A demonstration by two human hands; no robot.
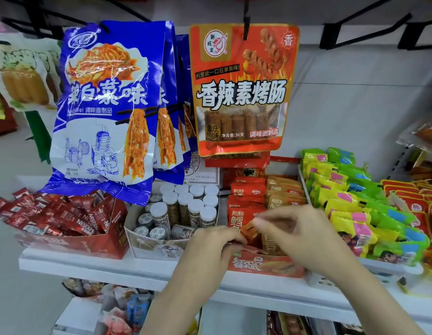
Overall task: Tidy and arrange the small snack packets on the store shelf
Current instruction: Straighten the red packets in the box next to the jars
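Observation:
A red display box [263, 265] on the white shelf [142, 272] holds rows of small snack packets, red ones [244, 189] on the left and tan-orange ones [282, 189] on the right. Both my hands are at the front of this box. My left hand [210, 245] has its fingers curled on the front packets. My right hand [299, 230] pinches a small orange packet [250, 229] between thumb and fingertips. The front packets are partly hidden by my hands.
Left of the box stand a carton of white-capped jars [186, 206] and a red box of Nescafe sachets [65, 218]. Green and yellow packets [355, 201] fill a tray on the right. Blue bags [108, 105] and a red bag [241, 88] hang above.

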